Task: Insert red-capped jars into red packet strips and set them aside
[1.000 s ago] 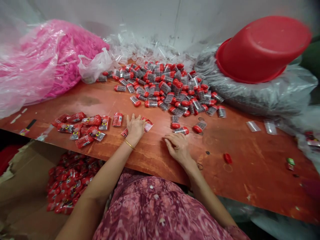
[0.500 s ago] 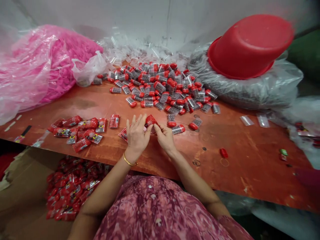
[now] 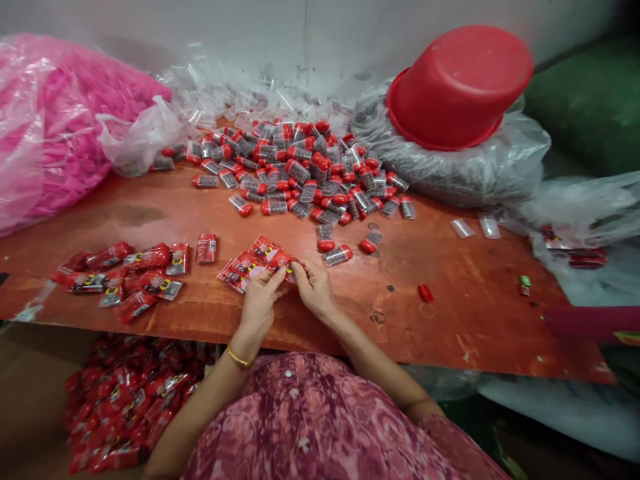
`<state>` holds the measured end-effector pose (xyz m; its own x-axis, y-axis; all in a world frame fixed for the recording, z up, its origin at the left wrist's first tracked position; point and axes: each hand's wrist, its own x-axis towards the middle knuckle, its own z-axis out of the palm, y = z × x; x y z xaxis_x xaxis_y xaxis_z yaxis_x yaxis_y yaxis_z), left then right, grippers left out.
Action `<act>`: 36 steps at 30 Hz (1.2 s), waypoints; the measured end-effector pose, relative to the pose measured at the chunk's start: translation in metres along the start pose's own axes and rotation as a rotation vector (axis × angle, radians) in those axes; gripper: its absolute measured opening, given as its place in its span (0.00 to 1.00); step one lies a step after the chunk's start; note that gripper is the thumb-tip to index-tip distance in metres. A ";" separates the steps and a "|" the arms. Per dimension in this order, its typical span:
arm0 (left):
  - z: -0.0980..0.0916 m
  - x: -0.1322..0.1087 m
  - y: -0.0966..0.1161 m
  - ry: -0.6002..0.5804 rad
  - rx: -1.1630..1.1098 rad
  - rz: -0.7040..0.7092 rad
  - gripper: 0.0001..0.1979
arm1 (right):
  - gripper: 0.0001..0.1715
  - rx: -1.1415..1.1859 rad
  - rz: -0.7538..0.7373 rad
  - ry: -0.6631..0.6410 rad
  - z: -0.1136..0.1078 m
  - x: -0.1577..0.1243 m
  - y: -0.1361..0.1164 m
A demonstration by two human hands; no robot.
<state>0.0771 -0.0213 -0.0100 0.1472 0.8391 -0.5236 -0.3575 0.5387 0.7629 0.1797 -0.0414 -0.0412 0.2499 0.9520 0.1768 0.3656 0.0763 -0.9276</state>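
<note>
My left hand (image 3: pixel 260 300) and my right hand (image 3: pixel 313 288) meet over the table, pinching a small red printed packet (image 3: pixel 281 260) at its edge between thumbs and fingers. Whether anything is inside it, I cannot tell. Flat red packets (image 3: pixel 245 265) lie overlapping just left of my fingers. To the right rest a few loose clear tubes with red caps (image 3: pixel 337 255), dark inside. A large heap of the same capped tubes (image 3: pixel 305 172) spreads behind. Farther left sits a group of filled red packets (image 3: pixel 150 257), with a single packet (image 3: pixel 207 248) apart from them.
A red tub (image 3: pixel 460 87) stands upside down on a grey plastic sack (image 3: pixel 450 175) at back right. A pink-filled bag (image 3: pixel 65 127) takes up the back left. Below the table's front edge are many filled red packets (image 3: pixel 125 407). A red cap (image 3: pixel 425 292) lies at right.
My left hand has gone from raised, spread fingers to a pinch on the packet. The flat packets beside it now show more fully. The whole view has shifted somewhat.
</note>
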 end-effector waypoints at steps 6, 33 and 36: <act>0.005 0.008 0.007 0.036 -0.011 0.010 0.16 | 0.20 -0.610 0.072 0.111 -0.041 0.009 0.015; 0.003 0.001 0.008 -0.098 -0.060 -0.240 0.13 | 0.18 -0.076 0.144 -0.087 -0.099 -0.042 0.002; 0.006 -0.002 0.007 -0.121 -0.023 -0.201 0.14 | 0.15 0.000 0.101 -0.204 -0.096 -0.044 -0.023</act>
<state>0.0795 -0.0184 -0.0017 0.3265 0.7190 -0.6135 -0.3311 0.6949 0.6383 0.2466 -0.1135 0.0038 0.0985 0.9951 0.0125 0.3484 -0.0227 -0.9371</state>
